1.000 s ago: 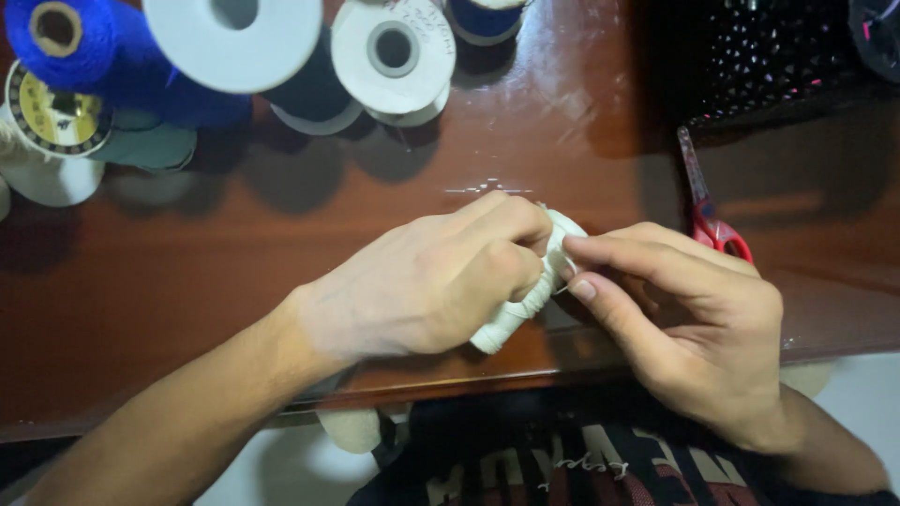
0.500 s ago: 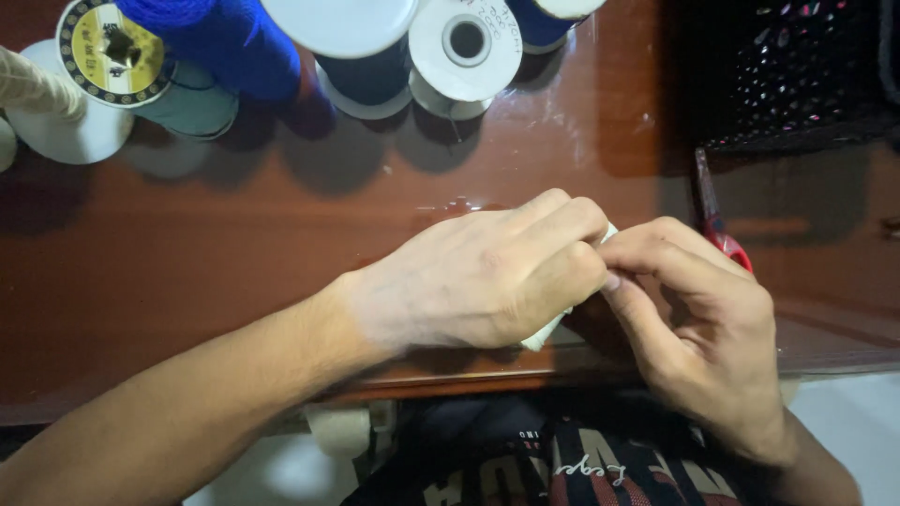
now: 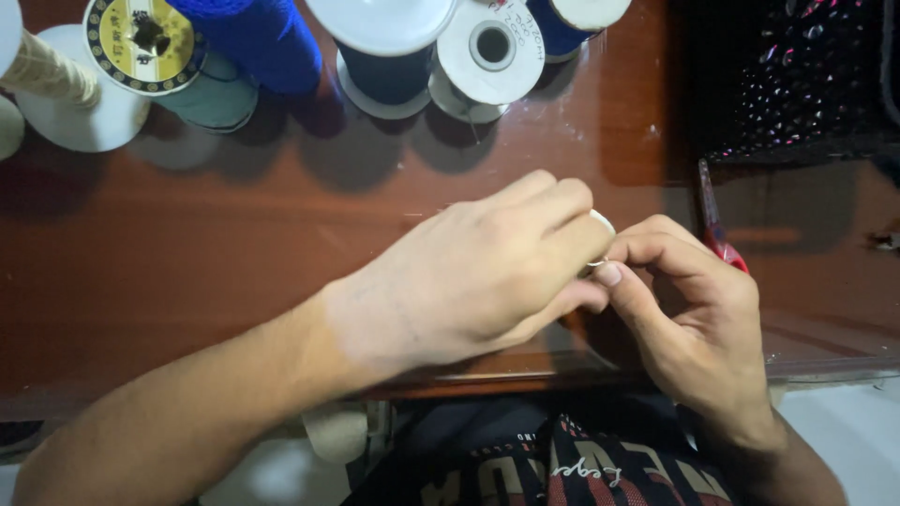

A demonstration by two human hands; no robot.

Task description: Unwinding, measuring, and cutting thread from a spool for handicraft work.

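My left hand (image 3: 478,272) is closed around a small white spool (image 3: 601,223), of which only a sliver shows past the knuckles. My right hand (image 3: 689,309) meets it from the right, thumb and forefinger pinched at the spool's edge on what looks like a thin white thread (image 3: 597,263). Both hands hover over the front part of a reddish-brown wooden table (image 3: 216,253). Most of the spool is hidden inside my left fist.
Along the back edge stand several thread spools: a blue cone (image 3: 258,37), a teal spool with a yellow label (image 3: 155,47), white-topped spools (image 3: 487,47) and a cream one (image 3: 47,75). Red-handled scissors (image 3: 714,230) lie right of my hands. A black beaded item (image 3: 797,75) fills the back right.
My left hand has closed further over the white spool, hiding nearly all of it. The view has shifted, so the spools at the back sit lower in the frame.
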